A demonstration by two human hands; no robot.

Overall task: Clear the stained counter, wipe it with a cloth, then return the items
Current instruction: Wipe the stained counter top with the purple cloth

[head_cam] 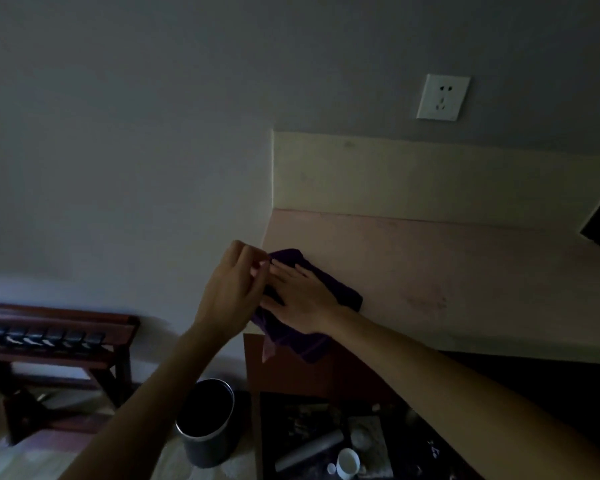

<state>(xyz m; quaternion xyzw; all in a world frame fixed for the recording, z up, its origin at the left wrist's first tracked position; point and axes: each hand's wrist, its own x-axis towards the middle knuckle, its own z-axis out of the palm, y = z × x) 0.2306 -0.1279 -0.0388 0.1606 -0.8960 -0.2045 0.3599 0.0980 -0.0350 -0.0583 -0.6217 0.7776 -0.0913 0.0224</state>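
Under my right grip [300, 299], palm flat and fingers spread, the dark purple cloth [340, 292] lies at the tabletop [465, 271] corner, its near edge drooping over the front. Beside it my left grip [234, 289] pinches a fold at the cloth's far corner. Soft, light and limp, it should bunch easily; I'd gather it from the middle. A faint reddish stain [425, 299] sits well apart on the smooth, pale surface.

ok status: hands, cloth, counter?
Right hand flat on purple cloth at counter's left end. Left hand pinching cloth edge. Faint stain right of cloth; nothing in the way.
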